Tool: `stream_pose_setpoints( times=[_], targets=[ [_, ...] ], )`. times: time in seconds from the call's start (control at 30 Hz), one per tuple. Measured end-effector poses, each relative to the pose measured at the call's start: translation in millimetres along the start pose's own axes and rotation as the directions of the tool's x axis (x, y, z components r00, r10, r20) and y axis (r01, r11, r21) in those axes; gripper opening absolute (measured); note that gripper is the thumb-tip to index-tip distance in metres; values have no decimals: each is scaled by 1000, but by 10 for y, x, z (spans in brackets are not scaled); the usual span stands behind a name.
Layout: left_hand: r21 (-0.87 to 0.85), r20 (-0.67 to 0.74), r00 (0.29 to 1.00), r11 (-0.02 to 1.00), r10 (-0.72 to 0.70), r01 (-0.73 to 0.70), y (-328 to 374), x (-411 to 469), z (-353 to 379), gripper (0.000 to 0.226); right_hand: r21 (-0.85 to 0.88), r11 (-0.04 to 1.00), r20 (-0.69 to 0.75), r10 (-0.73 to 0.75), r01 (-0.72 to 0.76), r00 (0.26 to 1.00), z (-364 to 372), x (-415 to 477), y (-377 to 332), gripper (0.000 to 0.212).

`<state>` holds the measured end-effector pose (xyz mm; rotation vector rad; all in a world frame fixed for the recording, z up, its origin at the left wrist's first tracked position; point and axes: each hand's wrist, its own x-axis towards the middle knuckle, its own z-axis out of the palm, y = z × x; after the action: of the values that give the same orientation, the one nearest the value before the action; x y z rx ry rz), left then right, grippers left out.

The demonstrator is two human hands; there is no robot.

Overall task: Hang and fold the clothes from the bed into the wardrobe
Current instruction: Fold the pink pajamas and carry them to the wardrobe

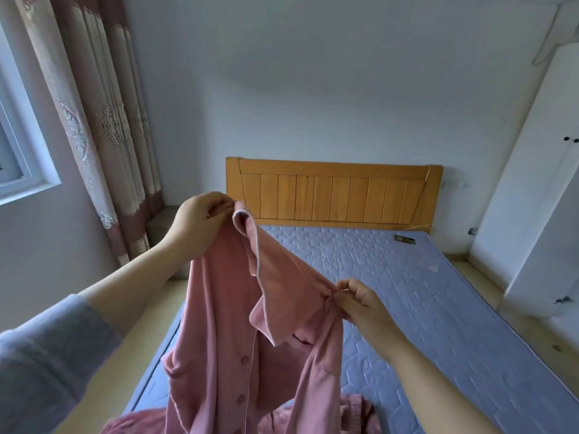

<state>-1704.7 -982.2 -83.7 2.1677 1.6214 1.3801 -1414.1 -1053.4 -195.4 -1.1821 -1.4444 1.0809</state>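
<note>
I hold a pink button-front shirt [225,324] with a white-piped collar up over the foot of the bed. My left hand [197,220] grips its upper corner near the collar, raised high. Lower and to the right, my right hand [360,302] pinches the fabric at the other shoulder. The shirt hangs down between them, its buttons showing. More pink clothes [357,415] lie crumpled on the blue quilted mattress [423,308] at the bottom of the view. The white wardrobe [539,183] stands at the right, its doors closed.
A wooden headboard [335,192] backs the bed against the far wall. A small dark object [404,239] lies near the mattress's far right corner. Patterned curtains [103,120] and a window [18,151] are on the left, with a low bedside stand [163,220] beneath them.
</note>
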Motion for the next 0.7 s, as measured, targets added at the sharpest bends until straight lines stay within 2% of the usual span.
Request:
stream_pose_setpoints(
  times=[0.1,0.2,0.27,0.37,0.43,0.5,0.53,0.63,0.7],
  targets=[
    [6,-3,1000,1000,11,-11,-4,-11,7,5,-85,996,-114,-20,10,993,79,34,24,12],
    [3,-2,1000,1000,-2,2,-8,-23,10,5,-76,989,-163,-135,123,977,162,20,-13,9],
    [23,-5,1000,1000,-5,6,1,-35,9,15,-31,978,-103,-209,207,972,186,-16,-74,11],
    [43,-21,999,998,-47,48,25,-46,-4,33,46,968,36,-247,246,968,116,-69,-188,30],
    [24,-17,997,996,-80,80,45,-64,-19,30,28,973,116,-233,231,966,21,-102,-268,33],
    [7,6,996,996,-87,87,88,-87,-11,19,-92,962,122,-246,258,962,-78,-133,-337,33],
    [8,4,996,996,-85,85,109,-94,5,20,-180,940,104,-274,289,956,-125,-145,-365,32],
    [21,-24,996,996,-82,83,165,-110,58,37,-455,786,65,-440,419,896,-239,-182,-429,25],
    [39,-15,997,996,-77,78,211,-123,74,29,-559,674,62,-548,484,834,-320,-207,-433,22]
  ],
)
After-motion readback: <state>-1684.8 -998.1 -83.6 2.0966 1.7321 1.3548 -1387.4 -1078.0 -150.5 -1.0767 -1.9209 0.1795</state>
